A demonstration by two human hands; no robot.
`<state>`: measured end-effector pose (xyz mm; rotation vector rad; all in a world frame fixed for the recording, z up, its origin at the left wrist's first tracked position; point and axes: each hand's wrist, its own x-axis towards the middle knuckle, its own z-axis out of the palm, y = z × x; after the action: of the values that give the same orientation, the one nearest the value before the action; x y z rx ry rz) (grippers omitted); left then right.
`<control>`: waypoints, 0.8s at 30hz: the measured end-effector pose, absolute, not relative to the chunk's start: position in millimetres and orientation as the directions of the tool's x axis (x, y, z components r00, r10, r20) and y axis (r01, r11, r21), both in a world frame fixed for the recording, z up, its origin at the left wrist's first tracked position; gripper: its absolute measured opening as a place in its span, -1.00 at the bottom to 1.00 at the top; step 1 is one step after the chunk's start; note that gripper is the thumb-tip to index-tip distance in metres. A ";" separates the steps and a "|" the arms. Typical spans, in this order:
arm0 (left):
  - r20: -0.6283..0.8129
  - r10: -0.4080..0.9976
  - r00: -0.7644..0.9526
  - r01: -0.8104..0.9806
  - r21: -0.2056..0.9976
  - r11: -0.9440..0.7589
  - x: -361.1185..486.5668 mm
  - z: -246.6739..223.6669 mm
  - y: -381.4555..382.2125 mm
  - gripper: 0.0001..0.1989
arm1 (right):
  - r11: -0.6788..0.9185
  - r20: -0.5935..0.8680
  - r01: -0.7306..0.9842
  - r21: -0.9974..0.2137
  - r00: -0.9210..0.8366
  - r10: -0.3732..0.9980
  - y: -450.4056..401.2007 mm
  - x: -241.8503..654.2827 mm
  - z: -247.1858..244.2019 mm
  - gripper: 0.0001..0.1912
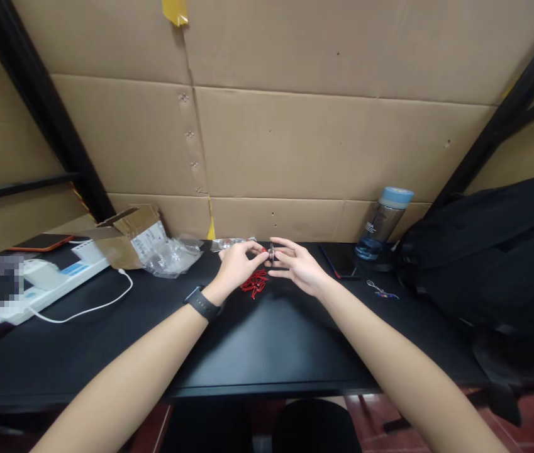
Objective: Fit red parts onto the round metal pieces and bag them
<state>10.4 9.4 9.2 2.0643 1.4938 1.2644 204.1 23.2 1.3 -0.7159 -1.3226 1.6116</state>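
My left hand (237,267), with a dark watch on its wrist, is closed in a pinch at the middle of the desk. A bit of red cord (263,250) shows at its fingertips. Facing it, my right hand (299,267) has some fingers stretched out, while others hold a small thin round piece (272,253), seen nearly edge-on. The piece lies between the two hands, too small to name. Below my left fingers, a loose heap of red cord (254,284) rests on the black desk (276,346).
Behind the hands lies a clear plastic packet (231,243). To the left are an opened cardboard box (122,242), crumpled plastic (175,257) and a white power strip (54,289) with a cable. On the right are a phone (341,261), a bottle (382,223), a small charm (383,292) and a black backpack (493,264).
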 end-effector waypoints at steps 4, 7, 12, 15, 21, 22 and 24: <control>0.454 0.888 0.081 0.670 0.634 -0.385 9.5 11.5 8.3 -0.82 | -0.121 0.044 -0.337 -0.934 -0.443 0.895 28.5 203.5 -3.2 -0.67; 0.435 0.896 0.087 0.695 0.618 -0.368 11.1 11.4 6.4 -0.82 | -0.156 0.028 -0.390 -0.907 -0.427 0.904 32.0 202.3 -6.2 -0.71; 0.411 0.897 0.163 0.735 0.556 -0.388 7.1 15.6 7.2 -0.80 | -0.151 0.025 -0.396 -0.906 -0.406 0.914 31.5 202.5 -4.0 -0.69; 0.474 0.855 0.209 0.824 0.385 -0.415 -21.6 24.5 15.2 -0.81 | -0.127 0.039 -0.357 -0.925 -0.423 0.905 30.3 205.4 -0.5 -0.63; 0.474 0.877 0.080 0.976 0.140 -0.165 -129.2 30.4 37.1 -0.73 | -0.072 0.056 -0.282 -0.957 -0.418 0.907 34.4 216.6 6.0 -0.62; 0.455 0.890 0.042 0.979 0.160 -0.128 -144.1 27.5 40.4 -0.66 | -0.067 0.056 -0.271 -0.960 -0.421 0.905 35.5 218.8 7.1 -0.62; 0.408 0.912 -0.037 0.980 0.193 -0.047 -166.4 19.5 46.1 -0.60 | -0.055 0.057 -0.248 -0.967 -0.423 0.904 37.3 223.1 9.3 -0.61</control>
<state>-166.4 46.1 19.5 2.2806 2.2688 0.7226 223.1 37.3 9.3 -0.7705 -1.3162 1.6320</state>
